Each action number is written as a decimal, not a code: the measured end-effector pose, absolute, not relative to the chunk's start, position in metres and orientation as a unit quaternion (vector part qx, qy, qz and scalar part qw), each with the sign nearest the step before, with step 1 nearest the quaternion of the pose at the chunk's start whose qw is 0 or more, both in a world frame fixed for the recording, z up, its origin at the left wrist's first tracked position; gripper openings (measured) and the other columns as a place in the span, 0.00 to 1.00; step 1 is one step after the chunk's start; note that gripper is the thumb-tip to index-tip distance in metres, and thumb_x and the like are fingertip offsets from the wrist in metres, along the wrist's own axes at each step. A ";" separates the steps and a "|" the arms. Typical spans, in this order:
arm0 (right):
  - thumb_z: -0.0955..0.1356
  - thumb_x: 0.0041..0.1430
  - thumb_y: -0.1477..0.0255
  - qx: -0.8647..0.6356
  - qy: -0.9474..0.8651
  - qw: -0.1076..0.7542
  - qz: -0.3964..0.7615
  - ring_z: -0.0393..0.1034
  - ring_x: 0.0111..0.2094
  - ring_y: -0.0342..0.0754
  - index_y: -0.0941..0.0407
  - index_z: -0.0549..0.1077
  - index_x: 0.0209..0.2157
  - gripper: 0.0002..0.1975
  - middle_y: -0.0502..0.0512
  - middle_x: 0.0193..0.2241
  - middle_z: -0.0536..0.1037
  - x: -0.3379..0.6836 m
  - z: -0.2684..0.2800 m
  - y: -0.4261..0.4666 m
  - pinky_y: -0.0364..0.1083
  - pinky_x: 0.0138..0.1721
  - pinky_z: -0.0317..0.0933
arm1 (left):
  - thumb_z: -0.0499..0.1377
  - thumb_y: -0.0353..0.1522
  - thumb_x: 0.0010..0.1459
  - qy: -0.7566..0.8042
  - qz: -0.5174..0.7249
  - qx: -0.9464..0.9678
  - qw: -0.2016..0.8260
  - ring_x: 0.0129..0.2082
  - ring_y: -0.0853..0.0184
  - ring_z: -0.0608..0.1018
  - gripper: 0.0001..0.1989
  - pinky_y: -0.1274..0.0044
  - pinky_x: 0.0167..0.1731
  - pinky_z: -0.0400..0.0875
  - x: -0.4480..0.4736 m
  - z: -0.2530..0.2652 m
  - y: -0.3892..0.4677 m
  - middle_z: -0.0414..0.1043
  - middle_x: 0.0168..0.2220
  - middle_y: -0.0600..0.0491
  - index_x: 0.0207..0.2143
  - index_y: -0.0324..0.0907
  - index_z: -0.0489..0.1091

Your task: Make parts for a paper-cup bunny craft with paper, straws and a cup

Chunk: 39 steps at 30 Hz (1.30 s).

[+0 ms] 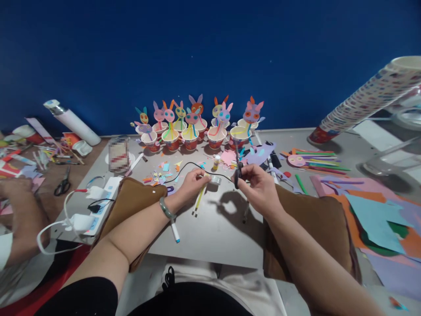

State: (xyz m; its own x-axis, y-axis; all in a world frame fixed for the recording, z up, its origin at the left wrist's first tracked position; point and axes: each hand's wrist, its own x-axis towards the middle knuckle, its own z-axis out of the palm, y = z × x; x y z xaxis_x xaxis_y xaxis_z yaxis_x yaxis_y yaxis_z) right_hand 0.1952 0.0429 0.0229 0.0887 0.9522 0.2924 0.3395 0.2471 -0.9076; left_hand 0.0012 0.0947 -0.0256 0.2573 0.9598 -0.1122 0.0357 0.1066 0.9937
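My left hand (189, 188) pinches a narrow yellow strip (199, 201) that hangs down over the table. At the same fingertips is a small clear, shiny piece (215, 180), whose kind I cannot make out. My right hand (259, 188) is closed round dark scissors (238, 169), their blades pointing up and away. A gap separates the scissors from the clear piece. Beyond my hands stands a small bottle with a yellow lower part (216, 162). A black cord (187, 164) curves behind my left fingers. Below my left wrist lies a white marker with a blue tip (175, 231).
Several paper cups (171, 140) with paper animal heads stand by the blue wall. Brown cushions (312, 232) flank my arms. A power strip (101, 210), leaning cup stack (365, 98) and coloured paper (378, 215) lie around. Another person's arm (24, 210) works at left.
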 end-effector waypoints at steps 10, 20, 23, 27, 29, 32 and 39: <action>0.75 0.48 0.61 -0.456 -0.513 0.526 0.503 0.65 0.28 0.43 0.54 0.69 0.24 0.14 0.51 0.28 0.74 0.194 0.022 0.046 0.45 0.30 0.62 | 0.60 0.36 0.52 0.448 0.450 0.400 0.661 0.20 0.75 0.72 0.10 0.82 0.23 0.66 0.002 -0.020 0.100 0.67 0.21 0.58 0.30 0.41 0.63; 0.71 0.45 0.44 -0.431 -0.623 0.242 0.606 0.59 0.26 0.42 0.57 0.67 0.25 0.29 0.50 0.23 0.69 0.180 0.009 0.044 0.43 0.28 0.54 | 0.61 0.36 0.48 0.404 0.585 0.291 0.640 0.26 0.71 0.78 0.12 0.77 0.31 0.74 0.001 -0.008 0.108 0.68 0.25 0.58 0.28 0.41 0.60; 0.67 0.50 0.41 -0.421 -0.656 0.198 0.594 0.59 0.26 0.42 0.57 0.66 0.25 0.30 0.49 0.22 0.67 0.179 0.001 0.048 0.44 0.29 0.54 | 0.61 0.36 0.48 0.390 0.608 0.279 0.633 0.26 0.70 0.78 0.12 0.77 0.31 0.73 0.000 -0.007 0.110 0.68 0.25 0.59 0.27 0.41 0.60; 0.64 0.52 0.40 -0.404 -0.670 0.178 0.597 0.61 0.26 0.43 0.57 0.66 0.25 0.31 0.49 0.23 0.67 0.180 -0.006 0.051 0.44 0.30 0.55 | 0.60 0.36 0.49 0.370 0.623 0.280 0.630 0.27 0.71 0.78 0.11 0.77 0.33 0.73 0.000 -0.004 0.110 0.68 0.25 0.59 0.27 0.42 0.60; 0.64 0.52 0.39 -0.398 -0.673 0.171 0.599 0.61 0.26 0.43 0.57 0.66 0.24 0.31 0.50 0.23 0.67 0.180 -0.008 0.052 0.44 0.30 0.56 | 0.60 0.36 0.49 0.377 0.620 0.284 0.627 0.27 0.70 0.79 0.10 0.77 0.33 0.73 0.000 -0.004 0.110 0.69 0.25 0.58 0.28 0.42 0.61; 0.63 0.53 0.39 -0.396 -0.665 0.172 0.609 0.62 0.26 0.44 0.57 0.67 0.24 0.33 0.51 0.23 0.68 0.180 -0.008 0.053 0.45 0.31 0.56 | 0.59 0.36 0.50 0.376 0.612 0.296 0.630 0.27 0.70 0.79 0.10 0.76 0.33 0.73 0.000 -0.006 0.109 0.69 0.25 0.58 0.28 0.42 0.62; 0.63 0.51 0.37 -0.391 -0.643 0.188 0.630 0.60 0.25 0.43 0.57 0.67 0.24 0.34 0.51 0.22 0.68 0.178 -0.007 0.053 0.46 0.31 0.54 | 0.59 0.37 0.53 0.361 0.586 0.332 0.645 0.29 0.69 0.79 0.10 0.75 0.36 0.73 0.003 -0.007 0.100 0.70 0.28 0.56 0.29 0.41 0.63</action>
State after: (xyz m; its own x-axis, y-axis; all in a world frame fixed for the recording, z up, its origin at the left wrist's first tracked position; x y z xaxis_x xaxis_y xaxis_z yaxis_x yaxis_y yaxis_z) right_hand 0.1784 0.0526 -0.0068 -0.6230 0.7410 -0.2506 0.2657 -0.1009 -0.9588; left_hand 0.0029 0.1004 -0.0072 0.0527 0.9957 -0.0763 -0.5155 0.0926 0.8519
